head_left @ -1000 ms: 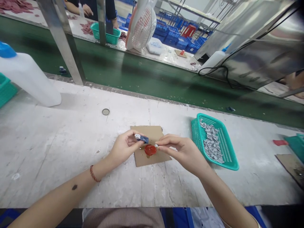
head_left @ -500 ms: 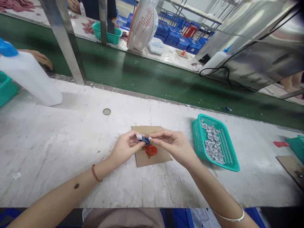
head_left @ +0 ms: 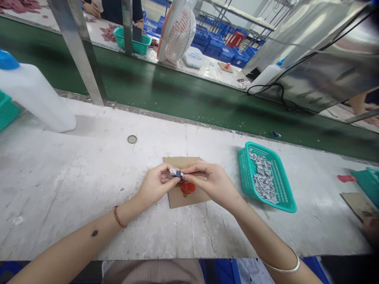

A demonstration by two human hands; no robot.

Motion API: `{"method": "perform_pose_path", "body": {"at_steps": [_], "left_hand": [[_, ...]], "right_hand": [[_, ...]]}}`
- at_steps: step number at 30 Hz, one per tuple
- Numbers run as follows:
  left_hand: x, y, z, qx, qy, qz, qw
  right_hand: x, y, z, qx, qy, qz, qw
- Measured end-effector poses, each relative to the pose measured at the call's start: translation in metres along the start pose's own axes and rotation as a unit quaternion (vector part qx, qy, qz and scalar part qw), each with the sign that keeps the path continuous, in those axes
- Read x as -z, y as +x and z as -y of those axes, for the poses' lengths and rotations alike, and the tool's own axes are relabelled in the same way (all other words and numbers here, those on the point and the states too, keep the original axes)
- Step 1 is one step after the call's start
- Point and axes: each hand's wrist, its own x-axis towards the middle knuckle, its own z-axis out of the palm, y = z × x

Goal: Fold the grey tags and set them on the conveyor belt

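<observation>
Between the fingertips of both hands is a small dark blue and whitish-grey piece, too small to name. My left hand pinches its left end, thumb below and fingers above. My right hand is closed on its right end, where the fingertips cover part of it. Just under the fingers a small red cup stands on a piece of brown cardboard, with a brownish smear at its base. To the right of my right hand a green plastic basket holds many small grey pieces.
A white bottle with a blue cap stands at left, near a metal post. A bottle cap lies on the table. Beyond runs a green conveyor belt carrying a small dark piece. A fan and another person's hand are across it.
My right fingertips have moved left, closer to my left fingertips, and now cover the piece's right end. The dark piece on the belt has shifted left.
</observation>
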Motion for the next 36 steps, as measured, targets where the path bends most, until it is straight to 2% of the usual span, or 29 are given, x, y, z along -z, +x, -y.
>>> {"method": "perform_pose_path", "body": {"at_steps": [7, 13, 16, 22, 27, 31, 36], "left_hand": [[0.002, 0.0, 0.002, -0.01, 0.008, -0.005, 1.0], [-0.003, -0.006, -0.01, -0.027, 0.007, -0.009, 1.0], [-0.005, -0.012, -0.022, -0.062, 0.023, -0.016, 0.998], [-0.006, -0.018, -0.031, -0.078, 0.016, -0.022, 0.997], [-0.007, -0.019, -0.036, -0.074, 0.035, -0.013, 0.997], [-0.008, -0.02, -0.039, -0.093, 0.053, -0.032, 0.994], [-0.008, -0.021, -0.035, -0.083, 0.033, -0.045, 0.995]], "right_hand": [[-0.001, 0.002, 0.0, -0.004, 0.013, -0.002, 1.0], [0.004, 0.0, 0.004, -0.035, 0.118, 0.039, 0.992], [-0.005, -0.003, 0.01, -0.049, 0.17, 0.028, 0.984], [-0.023, -0.007, 0.024, -0.06, 0.255, 0.092, 0.961], [-0.023, -0.008, 0.027, -0.058, 0.274, 0.092, 0.956], [-0.026, -0.008, 0.029, -0.034, 0.304, 0.09, 0.948], [-0.031, -0.011, 0.033, -0.051, 0.302, 0.044, 0.951]]}}
